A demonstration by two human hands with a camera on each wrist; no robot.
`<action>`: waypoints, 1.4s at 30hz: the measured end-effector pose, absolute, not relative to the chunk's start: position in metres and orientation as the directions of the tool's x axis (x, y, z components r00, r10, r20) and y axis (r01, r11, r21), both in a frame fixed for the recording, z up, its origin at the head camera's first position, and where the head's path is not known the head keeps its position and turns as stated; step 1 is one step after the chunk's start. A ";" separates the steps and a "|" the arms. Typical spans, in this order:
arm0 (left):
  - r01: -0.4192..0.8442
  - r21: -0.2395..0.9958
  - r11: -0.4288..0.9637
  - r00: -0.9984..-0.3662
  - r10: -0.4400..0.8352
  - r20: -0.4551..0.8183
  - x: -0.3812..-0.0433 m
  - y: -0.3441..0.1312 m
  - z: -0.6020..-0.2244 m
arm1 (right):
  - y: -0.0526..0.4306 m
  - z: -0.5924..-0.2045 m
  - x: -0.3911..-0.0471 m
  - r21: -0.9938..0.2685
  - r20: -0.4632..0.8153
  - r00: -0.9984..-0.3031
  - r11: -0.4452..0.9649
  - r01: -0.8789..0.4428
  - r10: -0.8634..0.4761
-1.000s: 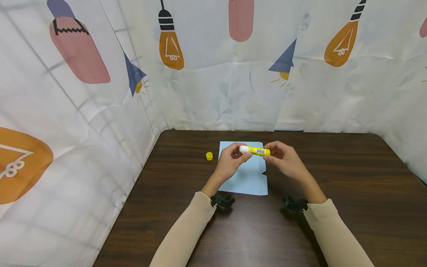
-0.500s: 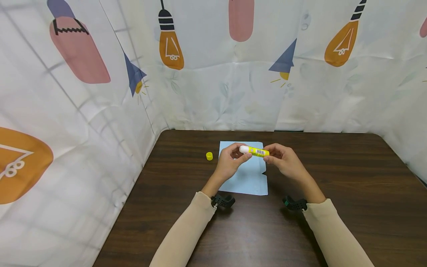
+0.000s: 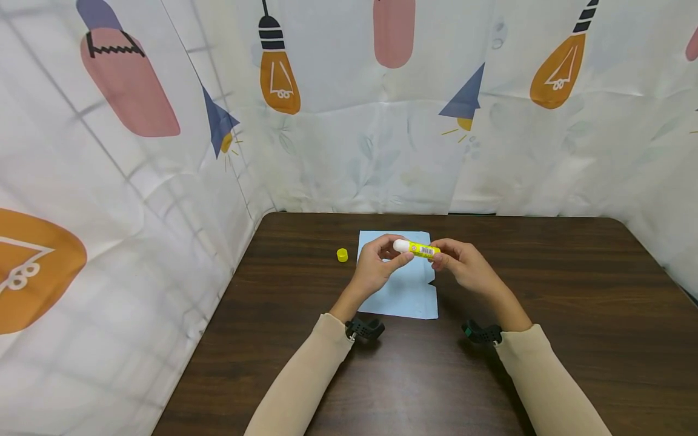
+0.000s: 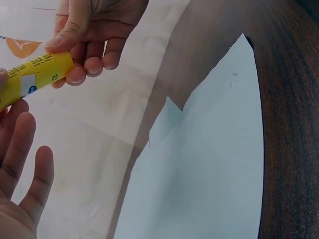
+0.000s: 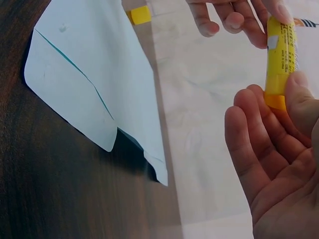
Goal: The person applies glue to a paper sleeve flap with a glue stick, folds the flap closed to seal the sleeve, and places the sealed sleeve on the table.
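A yellow glue stick (image 3: pixel 422 249) with a white end is held sideways above a light blue sheet of paper (image 3: pixel 403 293). My left hand (image 3: pixel 373 264) pinches it near the white end with thumb and fingers. At the yellow base end, my right hand (image 3: pixel 463 264) grips it between thumb and fingertips. In the right wrist view the thumb lies along the base of the glue stick (image 5: pixel 281 59), the other fingers behind it. Left of the paper, the yellow cap (image 3: pixel 342 255) rests on the table.
The dark wooden table (image 3: pixel 572 290) reaches back to a patterned white curtain (image 3: pixel 349 157). The paper has a notch and a raised flap (image 4: pixel 166 122) along one edge. Each wrist wears a black strap device (image 3: pixel 365 329).
The right hand has shifted slightly down and its fingers have turned at the base of the glue stick. The glue stick tilts a little more; the left hand stays nearly still.
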State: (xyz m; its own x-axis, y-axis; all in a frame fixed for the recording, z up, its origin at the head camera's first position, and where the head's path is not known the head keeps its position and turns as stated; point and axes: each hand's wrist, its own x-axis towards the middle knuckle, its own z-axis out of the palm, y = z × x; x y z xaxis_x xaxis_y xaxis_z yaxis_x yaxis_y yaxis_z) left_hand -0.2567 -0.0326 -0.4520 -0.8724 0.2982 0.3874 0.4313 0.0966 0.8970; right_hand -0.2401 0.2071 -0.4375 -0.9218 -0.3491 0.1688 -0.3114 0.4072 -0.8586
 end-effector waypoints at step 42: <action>0.415 0.900 0.131 -0.893 0.247 0.376 -0.256 -0.035 -0.448 | 0.201 -0.444 -0.240 -0.838 0.215 -0.917 0.420 -0.349 -0.335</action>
